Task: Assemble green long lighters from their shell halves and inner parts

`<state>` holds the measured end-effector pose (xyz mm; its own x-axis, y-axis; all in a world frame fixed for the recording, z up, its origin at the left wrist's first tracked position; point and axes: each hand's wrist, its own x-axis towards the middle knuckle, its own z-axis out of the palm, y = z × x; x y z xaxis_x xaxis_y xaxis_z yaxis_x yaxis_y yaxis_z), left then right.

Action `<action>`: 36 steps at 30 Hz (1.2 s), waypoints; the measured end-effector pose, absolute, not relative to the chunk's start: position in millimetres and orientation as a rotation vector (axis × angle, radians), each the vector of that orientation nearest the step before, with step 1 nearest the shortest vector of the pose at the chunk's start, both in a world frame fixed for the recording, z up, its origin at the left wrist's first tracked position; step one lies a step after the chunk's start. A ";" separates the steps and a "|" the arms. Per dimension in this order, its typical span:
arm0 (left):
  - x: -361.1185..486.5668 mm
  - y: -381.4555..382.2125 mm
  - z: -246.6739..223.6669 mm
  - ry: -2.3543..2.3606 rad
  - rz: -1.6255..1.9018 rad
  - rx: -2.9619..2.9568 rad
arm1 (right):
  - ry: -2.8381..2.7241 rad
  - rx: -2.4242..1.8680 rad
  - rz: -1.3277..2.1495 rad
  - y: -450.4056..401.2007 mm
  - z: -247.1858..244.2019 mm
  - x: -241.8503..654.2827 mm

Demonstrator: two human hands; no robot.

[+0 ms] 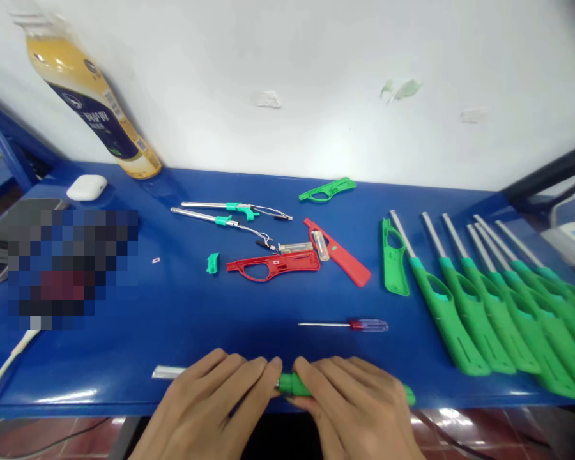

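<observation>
At the table's front edge my left hand [220, 399] is closed round the metal tube [167, 372] of a lighter, whose tip sticks out to the left. Right beside it, my right hand [354, 402] grips the green handle [291, 384] of the same lighter; the handle's end shows past my fingers. A screwdriver [364, 325] with a red and clear handle lies just beyond my hands. Farther back are a red half shell [292, 262], a red cover [347, 259], clear fuel tanks [321, 246] and two metal tubes [204, 216] with teal parts and wires.
Several green lighters [453, 319] lie in a row at the right, beside a green half shell [395, 262]. Another green shell [328, 190] is near the wall. A yellow bottle [96, 102], a white case [87, 187] and a blurred-out object [71, 262] with a cable stand left.
</observation>
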<state>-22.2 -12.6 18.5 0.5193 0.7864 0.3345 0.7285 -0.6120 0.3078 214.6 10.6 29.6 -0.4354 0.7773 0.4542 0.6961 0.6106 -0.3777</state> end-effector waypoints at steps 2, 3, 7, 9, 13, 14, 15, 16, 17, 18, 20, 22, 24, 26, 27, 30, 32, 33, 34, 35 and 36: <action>-19.6 -10.2 21.7 1.321 0.657 2.638 | -2.252 -1.164 0.168 9.7 30.4 216.1; -19.0 -8.5 24.3 1.300 0.637 2.667 | -2.265 -1.168 0.160 9.5 31.2 217.4; -24.4 4.6 38.1 1.218 0.575 2.796 | -2.304 -1.200 0.115 9.1 34.6 226.5; -30.2 13.5 43.6 1.270 0.604 2.794 | -2.291 -1.236 0.132 8.1 35.8 230.8; -33.9 23.7 46.1 1.172 0.606 2.778 | -2.292 -1.254 0.158 6.2 37.0 230.2; -32.3 23.3 45.3 1.148 0.621 2.780 | -2.295 -1.241 0.147 6.4 37.2 228.2; -30.1 21.8 44.4 1.141 0.627 2.791 | -2.297 -1.224 0.133 6.9 37.5 226.1; -28.0 19.5 43.4 1.149 0.621 2.809 | -2.299 -1.210 0.125 7.6 38.0 224.2; -26.1 16.8 42.4 1.163 0.601 2.827 | -2.299 -1.206 0.115 8.4 38.7 222.8; -24.8 14.1 41.6 1.187 0.568 2.836 | -2.304 -1.214 0.111 9.2 39.7 222.2; -23.5 10.1 40.6 1.207 0.523 2.843 | -2.350 -1.222 0.130 10.5 42.5 223.0; -22.8 9.1 40.4 1.215 0.512 2.846 | -2.403 -1.217 0.159 11.2 46.0 225.1; -21.4 10.6 40.7 1.216 0.549 2.843 | -2.451 -1.216 0.211 11.3 49.8 226.3; -19.8 12.5 40.8 1.214 0.580 2.822 | -2.454 -1.241 0.261 11.3 53.1 225.2; -19.3 13.0 40.6 1.217 0.582 2.812 | -2.453 -1.252 0.288 11.5 54.5 224.3; -19.4 11.4 39.2 1.240 0.579 2.803 | -2.429 -1.285 0.310 13.1 57.4 223.7; -20.0 9.0 37.9 1.256 0.614 2.788 | -2.431 -1.309 0.234 15.2 59.0 228.8; -20.1 8.0 37.2 1.275 0.638 2.765 | -2.436 -1.326 0.171 16.2 59.9 233.1; -20.1 7.4 36.5 1.295 0.654 2.737 | -2.450 -1.346 0.117 17.1 60.9 238.1; -19.8 7.1 35.7 1.309 0.657 2.709 | -2.462 -1.355 0.080 17.7 62.0 243.2; -19.4 7.2 35.1 1.315 0.658 2.689 | -2.469 -1.364 0.066 18.0 63.1 247.9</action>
